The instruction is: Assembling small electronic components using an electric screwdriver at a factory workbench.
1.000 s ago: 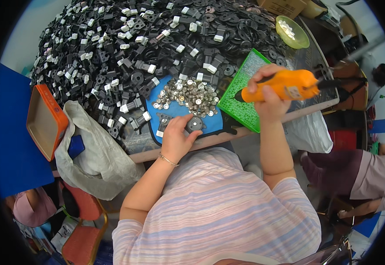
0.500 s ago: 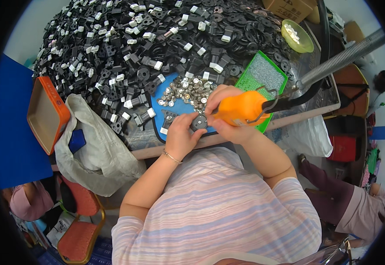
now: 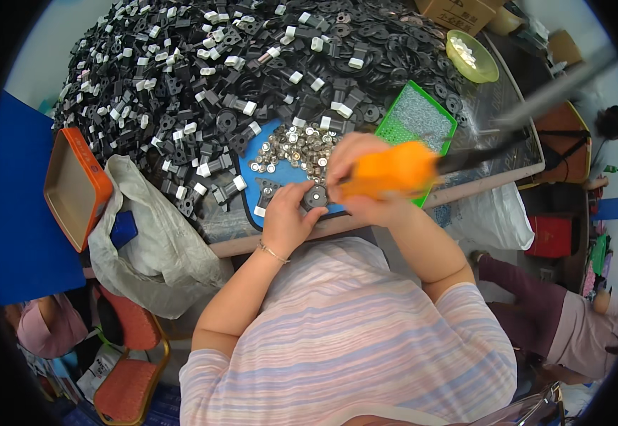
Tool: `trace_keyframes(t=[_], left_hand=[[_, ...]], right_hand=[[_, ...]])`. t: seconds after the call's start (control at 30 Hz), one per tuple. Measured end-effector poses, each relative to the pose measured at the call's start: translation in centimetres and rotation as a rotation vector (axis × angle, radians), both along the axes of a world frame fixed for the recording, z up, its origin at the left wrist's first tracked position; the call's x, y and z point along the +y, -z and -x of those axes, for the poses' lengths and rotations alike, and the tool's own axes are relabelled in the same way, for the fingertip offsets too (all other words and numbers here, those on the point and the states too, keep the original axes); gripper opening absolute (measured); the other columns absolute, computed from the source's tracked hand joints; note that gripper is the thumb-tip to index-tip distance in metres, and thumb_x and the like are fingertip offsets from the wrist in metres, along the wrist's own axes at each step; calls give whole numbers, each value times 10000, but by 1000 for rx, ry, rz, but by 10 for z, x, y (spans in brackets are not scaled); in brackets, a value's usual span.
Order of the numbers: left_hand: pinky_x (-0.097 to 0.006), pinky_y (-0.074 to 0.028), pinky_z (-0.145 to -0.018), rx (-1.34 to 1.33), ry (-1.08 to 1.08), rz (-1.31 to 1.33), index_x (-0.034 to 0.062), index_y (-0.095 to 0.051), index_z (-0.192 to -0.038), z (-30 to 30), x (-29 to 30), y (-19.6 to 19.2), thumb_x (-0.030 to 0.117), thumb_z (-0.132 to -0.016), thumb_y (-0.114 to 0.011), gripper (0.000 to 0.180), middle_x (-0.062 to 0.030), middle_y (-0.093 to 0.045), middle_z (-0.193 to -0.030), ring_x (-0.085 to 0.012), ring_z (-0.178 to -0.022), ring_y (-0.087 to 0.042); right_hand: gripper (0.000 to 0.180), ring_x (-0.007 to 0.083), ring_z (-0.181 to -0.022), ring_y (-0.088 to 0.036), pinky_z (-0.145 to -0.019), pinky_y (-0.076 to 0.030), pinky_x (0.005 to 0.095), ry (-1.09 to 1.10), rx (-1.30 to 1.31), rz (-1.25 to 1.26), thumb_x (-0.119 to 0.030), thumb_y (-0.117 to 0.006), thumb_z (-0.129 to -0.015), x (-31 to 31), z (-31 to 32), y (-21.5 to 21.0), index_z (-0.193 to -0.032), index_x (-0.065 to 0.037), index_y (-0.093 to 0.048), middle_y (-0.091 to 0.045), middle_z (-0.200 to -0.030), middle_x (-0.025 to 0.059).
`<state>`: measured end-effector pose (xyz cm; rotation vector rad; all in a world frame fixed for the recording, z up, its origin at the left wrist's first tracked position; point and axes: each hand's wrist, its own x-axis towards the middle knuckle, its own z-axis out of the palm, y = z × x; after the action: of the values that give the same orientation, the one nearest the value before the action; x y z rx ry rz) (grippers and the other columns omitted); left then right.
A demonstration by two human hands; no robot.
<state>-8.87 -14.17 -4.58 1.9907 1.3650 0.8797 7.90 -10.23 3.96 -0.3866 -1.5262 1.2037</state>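
In my right hand (image 3: 357,174) is an orange electric screwdriver (image 3: 394,172), tilted and smeared by motion; its tip is hidden behind the hand. My left hand (image 3: 288,219) pinches a black round disc (image 3: 315,197) with a small light centre between thumb and fingers, at the near edge of a blue mat (image 3: 249,157). Just left of those fingers lies a black bracket with a white end (image 3: 265,193). A heap of small shiny metal fittings (image 3: 296,147) covers the mat beyond both hands.
A big pile of black parts with white ends (image 3: 202,78) fills the table's far side. Right of it stand a green tray of small screws (image 3: 422,117) and a yellow-green bowl (image 3: 485,65). An orange box (image 3: 75,188) and a whitish sack (image 3: 156,245) are at the left.
The orange screwdriver has swung and blurs now, with its cord and the spring above it. My left hand still holds the black disc in nearly the same place.
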Motion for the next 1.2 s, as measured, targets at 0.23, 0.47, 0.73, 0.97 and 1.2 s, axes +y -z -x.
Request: trace_keyframes(t=[0.23, 0.47, 0.73, 0.97, 1.2], left_hand=[[-371, -455, -726, -21, -14, 58, 17, -595, -1040, -1, -2, 3, 180, -638, -777, 471, -123, -595, -871, -304, -819, -554], [-371, -452, -708, -9, -29, 88, 16, -598, -1045, -1, -2, 1, 181, -637, -778, 475, -121, -588, -837, -302, -793, -548], [-372, -450, -704, -6, -26, 86, 5, -595, -1047, -2, -2, 0, 186, -639, -775, 481, -126, -587, -837, -301, -784, -545], [-374, -451, -722, -15, -22, 72, 5, -595, -1047, 0, -2, 2, 192, -646, -771, 475, -131, -593, -858, -310, -807, -550], [-375, -453, -731, -4, -33, 78, 8, -594, -1050, 1, -3, 3, 195, -649, -771, 477, -132, -597, -869, -313, -820, -551]], right_hand=[[290, 184, -655, -554, -599, -465, 265, 368, 44, -4, -87, -654, -736, 7, -57, -3, -961, 15, -503, -519, -869, 124], [284, 190, -661, -563, -595, -472, 278, 440, 139, 36, -78, -658, -732, 9, -61, 13, -953, 21, -510, -533, -886, 131], [280, 188, -645, -565, -586, -475, 277, 447, 120, 16, -70, -657, -730, 13, -64, 18, -951, 22, -513, -544, -870, 129], [240, 137, -645, -579, -588, -487, 256, 428, 128, 12, -17, -653, -726, 11, -63, 17, -926, 9, -523, -564, -813, 89], [230, 158, -637, -562, -575, -480, 263, 353, 263, -9, -19, -636, -727, 5, -56, -6, -923, 20, -522, -541, -824, 119]])
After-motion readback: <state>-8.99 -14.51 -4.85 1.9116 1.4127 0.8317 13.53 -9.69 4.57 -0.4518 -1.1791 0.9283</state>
